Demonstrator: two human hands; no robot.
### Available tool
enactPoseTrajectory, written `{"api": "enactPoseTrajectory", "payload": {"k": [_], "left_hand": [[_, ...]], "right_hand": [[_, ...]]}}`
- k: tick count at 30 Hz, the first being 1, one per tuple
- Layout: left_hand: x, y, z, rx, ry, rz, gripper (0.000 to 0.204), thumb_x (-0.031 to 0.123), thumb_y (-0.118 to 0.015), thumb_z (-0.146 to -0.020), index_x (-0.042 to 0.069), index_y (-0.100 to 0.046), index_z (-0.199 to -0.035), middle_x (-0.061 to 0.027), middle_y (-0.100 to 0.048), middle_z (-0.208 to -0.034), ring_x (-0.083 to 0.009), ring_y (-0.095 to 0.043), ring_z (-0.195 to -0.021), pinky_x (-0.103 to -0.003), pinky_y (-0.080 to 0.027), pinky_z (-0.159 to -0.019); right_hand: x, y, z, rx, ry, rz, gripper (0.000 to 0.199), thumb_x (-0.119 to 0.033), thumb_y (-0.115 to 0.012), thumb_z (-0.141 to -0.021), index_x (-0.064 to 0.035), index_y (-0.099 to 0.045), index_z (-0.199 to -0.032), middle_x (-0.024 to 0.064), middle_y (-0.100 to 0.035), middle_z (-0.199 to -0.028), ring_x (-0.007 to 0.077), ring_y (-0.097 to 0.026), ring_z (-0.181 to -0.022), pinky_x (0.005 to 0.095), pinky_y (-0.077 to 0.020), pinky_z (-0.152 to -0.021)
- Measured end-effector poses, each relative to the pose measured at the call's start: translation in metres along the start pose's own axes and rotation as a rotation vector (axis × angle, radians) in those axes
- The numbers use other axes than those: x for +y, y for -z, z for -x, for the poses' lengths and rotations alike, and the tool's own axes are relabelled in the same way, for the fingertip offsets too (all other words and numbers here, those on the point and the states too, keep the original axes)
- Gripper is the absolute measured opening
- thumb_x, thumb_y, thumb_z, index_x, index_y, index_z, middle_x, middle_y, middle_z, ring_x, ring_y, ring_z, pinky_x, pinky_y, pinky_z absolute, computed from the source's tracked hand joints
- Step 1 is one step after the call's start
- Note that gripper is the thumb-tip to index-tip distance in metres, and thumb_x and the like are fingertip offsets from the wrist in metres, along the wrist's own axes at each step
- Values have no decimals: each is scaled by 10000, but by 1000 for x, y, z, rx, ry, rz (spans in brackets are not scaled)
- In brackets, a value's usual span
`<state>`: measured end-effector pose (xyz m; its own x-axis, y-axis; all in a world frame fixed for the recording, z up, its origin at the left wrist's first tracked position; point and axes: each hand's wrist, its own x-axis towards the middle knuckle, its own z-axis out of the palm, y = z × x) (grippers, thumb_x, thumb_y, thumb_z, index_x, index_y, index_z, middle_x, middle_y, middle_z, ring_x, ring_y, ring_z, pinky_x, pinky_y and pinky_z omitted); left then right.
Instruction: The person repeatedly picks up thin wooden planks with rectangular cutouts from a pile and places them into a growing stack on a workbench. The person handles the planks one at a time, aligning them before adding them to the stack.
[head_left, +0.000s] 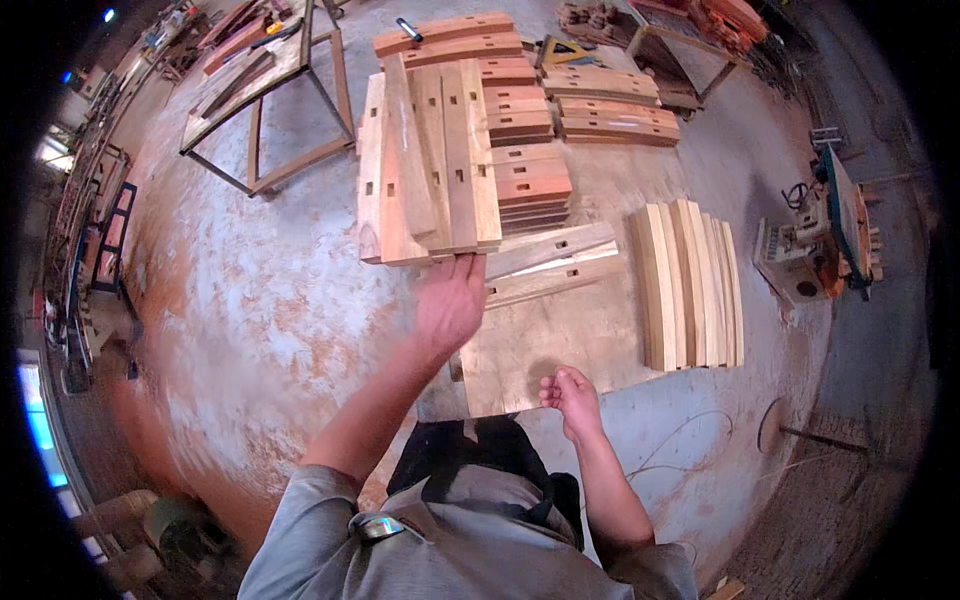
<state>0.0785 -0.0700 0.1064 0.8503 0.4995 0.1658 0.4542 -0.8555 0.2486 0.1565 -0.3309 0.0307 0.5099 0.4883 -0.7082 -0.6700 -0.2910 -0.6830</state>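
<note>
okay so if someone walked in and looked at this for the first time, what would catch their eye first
Most likely the left hand, stretched out at the centre to the near ends of a stack of long slotted wooden boards on the workshop floor. To the right of it lies a neat row of pale curved wooden pieces on a flat sheet, and the right hand hangs loosely curled and empty above the sheet's near edge.

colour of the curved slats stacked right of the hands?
Pale yellowish wood, lighter than the reddish boards; the curved slats show best in the head view.
</note>
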Motion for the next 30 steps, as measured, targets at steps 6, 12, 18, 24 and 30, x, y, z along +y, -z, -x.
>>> {"api": "enactPoseTrajectory", "payload": {"k": [6, 12, 18, 24, 30], "left_hand": [[10, 36, 45, 71, -126, 129, 517, 139, -645, -799, -56, -481, -1249, -222, -512, -1264, -379, -485, -1191, -440, -383, -1020], [-15, 64, 82, 210, 236, 515, 494, 50, -654, -822, -21, -490, -1283, -219, -530, -1265, -338, -513, -1180, -404, -405, -1016], [-66, 73, 67, 440, 645, 968, 425, 84, -597, -902, -29, -491, -1298, -165, -584, -1205, -245, -571, -1112, -361, -460, -945], [-62, 71, 72, 352, 563, 900, 418, 62, -594, -888, -26, -500, -1286, -184, -599, -1163, -260, -593, -1051, -354, -473, -915], [-55, 55, 94, 228, 609, 1032, 441, 53, -571, -906, -17, -464, -1329, -163, -596, -1160, -233, -587, -1049, -354, -475, -916]], "right_hand": [[-42, -10, -2, -23, 116, -29, 263, -217, -515, -987, -20, -547, -1159, 94, -655, -905, 145, -618, -710, 283, -523, -626], [-113, -49, -15, -129, 290, 120, 348, -234, -535, -975, -4, -515, -1234, 123, -644, -979, 175, -629, -797, 302, -531, -702], [-173, -126, -36, -177, 419, 336, 576, -246, -622, -903, 61, -423, -1347, 126, -634, -1094, 185, -618, -933, 283, -495, -825], [-188, -165, -70, -246, 406, 433, 807, -335, -676, -849, 66, -294, -1435, 245, -484, -1355, 259, -501, -1234, 338, -423, -993], [-163, -185, -56, -209, 204, -37, 743, -278, -655, -890, -74, -233, -1465, 128, -459, -1255, 217, -551, -999, 351, -538, -769]]}}
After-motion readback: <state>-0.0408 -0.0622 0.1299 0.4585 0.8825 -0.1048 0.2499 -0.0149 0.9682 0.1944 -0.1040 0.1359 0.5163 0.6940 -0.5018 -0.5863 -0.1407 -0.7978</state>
